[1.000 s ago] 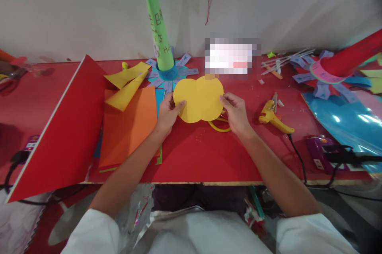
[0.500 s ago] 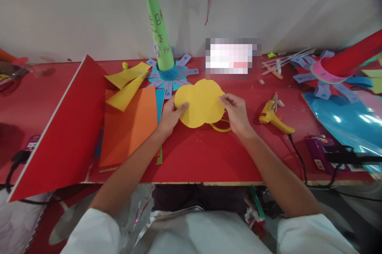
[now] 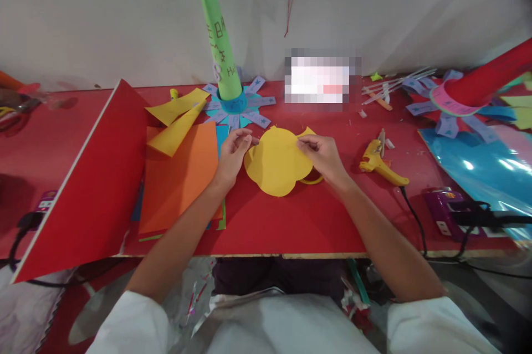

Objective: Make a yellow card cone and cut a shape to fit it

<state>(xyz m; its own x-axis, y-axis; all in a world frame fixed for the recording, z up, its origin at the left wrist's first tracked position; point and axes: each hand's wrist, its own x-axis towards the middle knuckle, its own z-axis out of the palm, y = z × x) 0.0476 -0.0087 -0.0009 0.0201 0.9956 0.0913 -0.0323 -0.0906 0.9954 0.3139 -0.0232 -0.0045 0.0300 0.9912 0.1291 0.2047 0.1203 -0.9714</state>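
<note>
A yellow paper cutout (image 3: 278, 163) with rounded, flower-like lobes is held just above the red table. My right hand (image 3: 324, 157) pinches its upper right edge between thumb and fingers. At the upper left edge is my left hand (image 3: 234, 157), its thumb off the paper and its fingertips close to or touching the rim. Partly hidden behind the cutout, a yellow loop (image 3: 312, 178), perhaps a scissors handle, lies on the table.
Orange sheets (image 3: 178, 177) and a leaning red board (image 3: 95, 188) are on the left. A green paper tower (image 3: 224, 60) stands behind. On the right are a yellow glue gun (image 3: 380, 165), a purple power strip (image 3: 444, 210) and a red paper cone (image 3: 494, 77).
The yellow cutout has turned and come slightly toward me. My left thumb has come off its face, while my right hand keeps its pinch and has shifted slightly left.
</note>
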